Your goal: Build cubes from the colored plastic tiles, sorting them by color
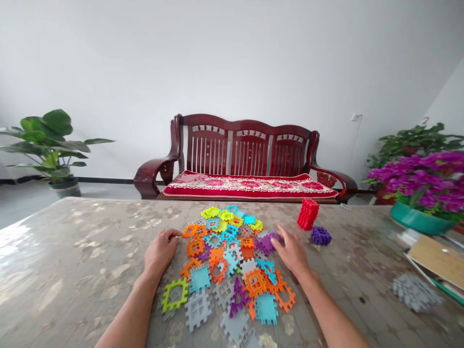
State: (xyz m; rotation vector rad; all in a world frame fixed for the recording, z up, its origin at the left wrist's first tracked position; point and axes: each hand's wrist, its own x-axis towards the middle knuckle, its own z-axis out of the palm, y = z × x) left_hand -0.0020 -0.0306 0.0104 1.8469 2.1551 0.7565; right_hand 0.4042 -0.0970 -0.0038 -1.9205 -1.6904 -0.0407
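A pile of plastic interlocking tiles with notched edges lies spread between my hands. My left hand (162, 250) is at the pile's left edge, its fingers curled and closed at the rim of an orange tile (190, 231). On the other side, my right hand (292, 250) has its thumb and fingers around the edge of a purple tile (264, 244). Nearer me lie a lime green tile (174, 296), a grey window-shaped tile (198, 310), a purple triangle (238, 298) and a light blue square tile (266, 309). Many tiles overlap and partly hide one another.
Right of the pile stand a red stack of tiles (308, 214) and a purple stack (321, 235). Farther right are a grey stack (416, 292), a cardboard-coloured box (437, 261) and a flower pot (420, 220). A wooden bench (250, 154) is beyond the table (87, 270).
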